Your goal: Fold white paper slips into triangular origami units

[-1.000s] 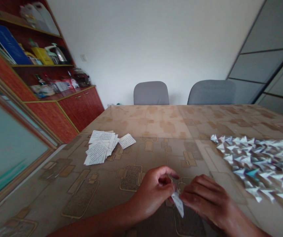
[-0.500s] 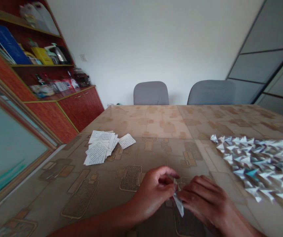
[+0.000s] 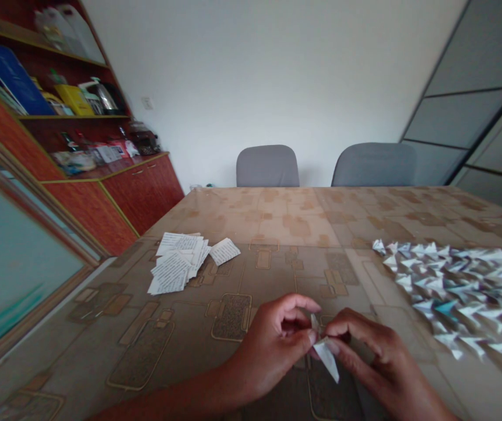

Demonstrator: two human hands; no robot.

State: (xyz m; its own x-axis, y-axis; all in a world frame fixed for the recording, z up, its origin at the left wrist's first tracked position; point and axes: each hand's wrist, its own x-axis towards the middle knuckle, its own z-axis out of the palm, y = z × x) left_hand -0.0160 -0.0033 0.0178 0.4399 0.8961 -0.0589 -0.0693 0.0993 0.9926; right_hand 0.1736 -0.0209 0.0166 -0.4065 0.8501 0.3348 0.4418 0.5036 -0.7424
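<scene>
Between my two hands, low over the near part of the table, is a small folded piece of white paper (image 3: pixel 327 359). My left hand (image 3: pixel 283 336) pinches its upper left part between thumb and fingers. The thumb and forefinger of my right hand (image 3: pixel 367 348) grip its right side, and a pointed end hangs down below them. Part of the paper is hidden behind the fingers. Many small folded paper figures (image 3: pixel 467 313) stand in rows to the right. A loose pile of printed paper slips (image 3: pixel 174 272) lies to the left, with a single slip (image 3: pixel 225 251) beside it.
The table (image 3: pixel 272 204) has a patterned brown cover. Two grey chairs (image 3: pixel 267 166) stand at its far side against the white wall. A red-brown cabinet (image 3: pixel 145 184) with loaded shelves is at the left. Grey panels (image 3: pixel 474 117) rise at the right.
My right hand's fingers have shifted up and lifted, now pinching the paper with thumb and forefinger. The paper's pointed end has swung a little to the right and shows more of its face.
</scene>
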